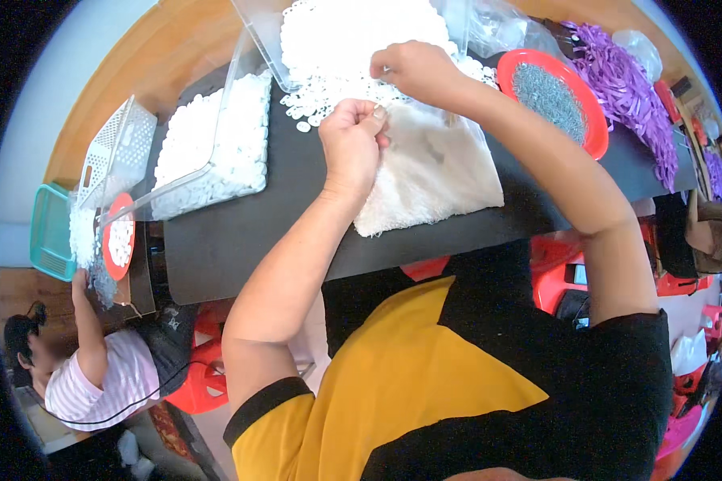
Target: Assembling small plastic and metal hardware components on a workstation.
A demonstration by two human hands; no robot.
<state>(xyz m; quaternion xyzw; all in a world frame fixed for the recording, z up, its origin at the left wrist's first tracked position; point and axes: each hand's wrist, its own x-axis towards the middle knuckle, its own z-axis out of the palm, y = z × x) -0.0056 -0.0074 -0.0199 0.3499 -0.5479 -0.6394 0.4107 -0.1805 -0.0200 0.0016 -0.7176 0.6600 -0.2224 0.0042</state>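
Note:
My left hand is closed in a pinch above a pale cream cloth laid on the dark table. Something small shows at its thumb tip, too small to name. Farther back, my right hand curls with its fingertips drawn together over loose white oval pieces. What those fingertips hold, if anything, is hidden. The loose pieces spread out from a big white heap in a clear plastic bin. On the right lies a red plate filled with small grey metal pieces.
A second clear bin packed with white pieces stands left on the dark table. Purple strips pile at the far right. Beyond the left end, a co-worker reaches toward a red plate beside a green basket.

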